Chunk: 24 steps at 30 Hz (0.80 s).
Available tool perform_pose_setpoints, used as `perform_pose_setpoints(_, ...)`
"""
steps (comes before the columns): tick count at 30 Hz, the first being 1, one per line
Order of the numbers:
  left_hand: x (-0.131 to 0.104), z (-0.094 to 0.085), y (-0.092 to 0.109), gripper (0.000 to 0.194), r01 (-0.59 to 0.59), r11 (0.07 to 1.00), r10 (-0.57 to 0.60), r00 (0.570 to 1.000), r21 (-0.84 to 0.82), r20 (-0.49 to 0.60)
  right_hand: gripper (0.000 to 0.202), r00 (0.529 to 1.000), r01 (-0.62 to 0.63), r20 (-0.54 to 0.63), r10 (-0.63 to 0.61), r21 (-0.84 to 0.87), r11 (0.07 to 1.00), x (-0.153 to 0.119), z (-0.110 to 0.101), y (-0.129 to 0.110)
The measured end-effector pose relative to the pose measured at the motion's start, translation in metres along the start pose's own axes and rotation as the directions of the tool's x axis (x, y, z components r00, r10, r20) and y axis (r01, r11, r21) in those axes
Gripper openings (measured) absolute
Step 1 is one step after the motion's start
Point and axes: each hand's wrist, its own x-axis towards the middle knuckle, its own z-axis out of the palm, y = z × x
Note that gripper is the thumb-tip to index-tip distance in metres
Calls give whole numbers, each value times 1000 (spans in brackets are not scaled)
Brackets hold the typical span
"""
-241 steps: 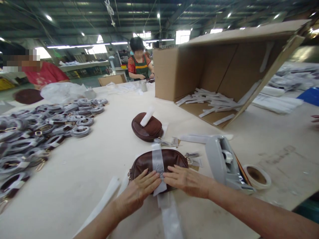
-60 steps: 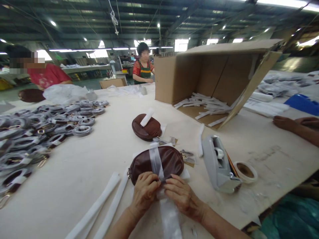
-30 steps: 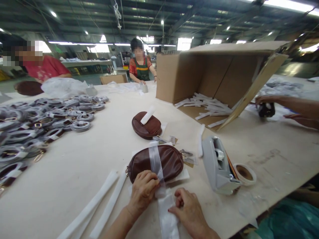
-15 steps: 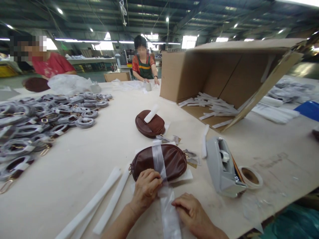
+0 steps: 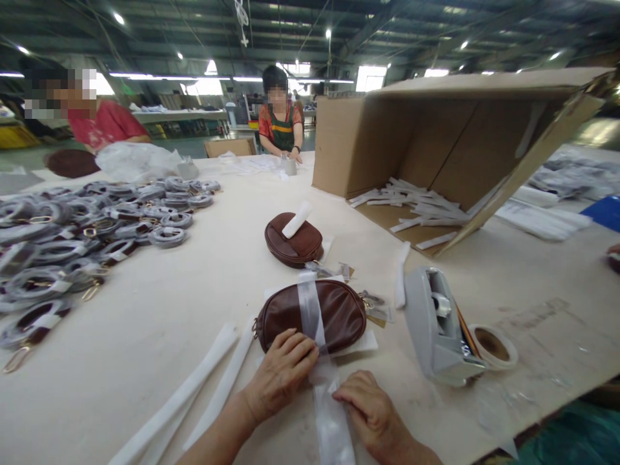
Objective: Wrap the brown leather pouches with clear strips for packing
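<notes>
A brown leather bag (image 5: pixel 339 316) lies before me, with a translucent plastic strip (image 5: pixel 334 423) running across its middle and down towards me. My left hand (image 5: pixel 285 368) rests at the bag's lower edge, fingers stretched over the leather and fingertips against the strip; its thumb is hidden. On the strip's right edge, my right hand (image 5: pixel 371 407) pinches the plastic between thumb and fingers. White paper (image 5: pixel 361 343) shows beneath the bag. Beyond it lies a second brown bag (image 5: pixel 307 240) with a white strip (image 5: pixel 296 219) on top.
A grey tape dispenser (image 5: pixel 429 329) and a tape roll (image 5: pixel 494 347) stand at right. Behind them, a cardboard box (image 5: pixel 349 142) on its side holds white strips. Wrapped coiled straps (image 5: pixel 106 219) are heaped at left, and loose white strips (image 5: pixel 194 387) lie nearby. Two people are across the table.
My left hand's fingers have flattened and straightened over the bag's edge. My right hand stays at the strip with little movement. The person opposite has brought their hands closer together.
</notes>
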Motion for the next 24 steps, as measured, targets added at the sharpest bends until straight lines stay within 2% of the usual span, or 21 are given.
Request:
perform_pose_setpoints(3,1,3,0,31,-42,999,44,998,34,-49,26,999,-49,-20,50,36,998,-3,0,2)
perform_pose_setpoints(6,2,4,-1,29,-58,997,62,995,59,-75,25,988,-153,-19,156,115,982,-5,-1,3)
perform_pose_setpoints(11,0,3,1,30,-88,986,99,992,144,-75,29,927,-369,35,374,277,887,-5,-2,4)
perform_pose_setpoints(14,-2,4,2,30,-108,976,120,991,187,-54,30,912,-396,15,409,286,873,-2,0,5)
perform_pose_setpoints(17,-3,5,2,30,-117,972,128,991,205,-45,25,947,-300,-52,318,220,928,1,1,5)
perform_pose_setpoints(20,-4,6,2,30,-119,971,130,991,209,-39,23,988,-74,-131,77,30,997,6,0,0)
perform_pose_setpoints(24,-5,7,1,31,-106,974,113,993,199,-27,28,982,97,-142,-127,-199,975,17,-3,-9)
